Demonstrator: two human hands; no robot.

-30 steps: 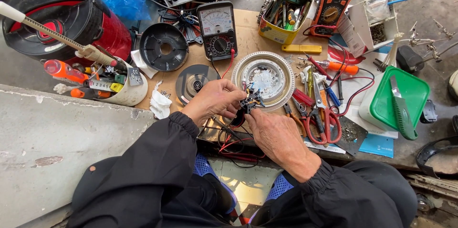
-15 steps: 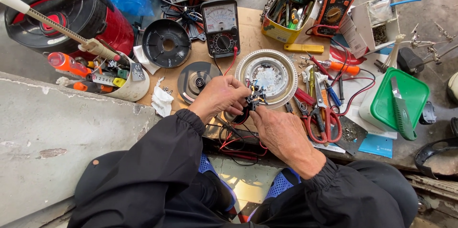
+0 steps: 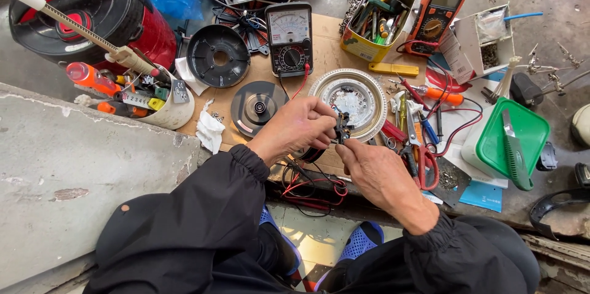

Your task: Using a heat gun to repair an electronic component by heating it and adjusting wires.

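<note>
Fingers (image 3: 324,123) of both hands pinch a small black wired part (image 3: 342,128) between them

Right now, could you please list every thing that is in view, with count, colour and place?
small part: one, black, held between both hands
round metal plate: one, silver, behind the hands
analogue meter: one, black, centre back
digital meter: one, orange, back right
tool tin: one, yellow, back
round cover: one, black, left of centre
green tub: one, right
red appliance: one, back left
left hand: pinching the part
right hand: pinching the part
</note>
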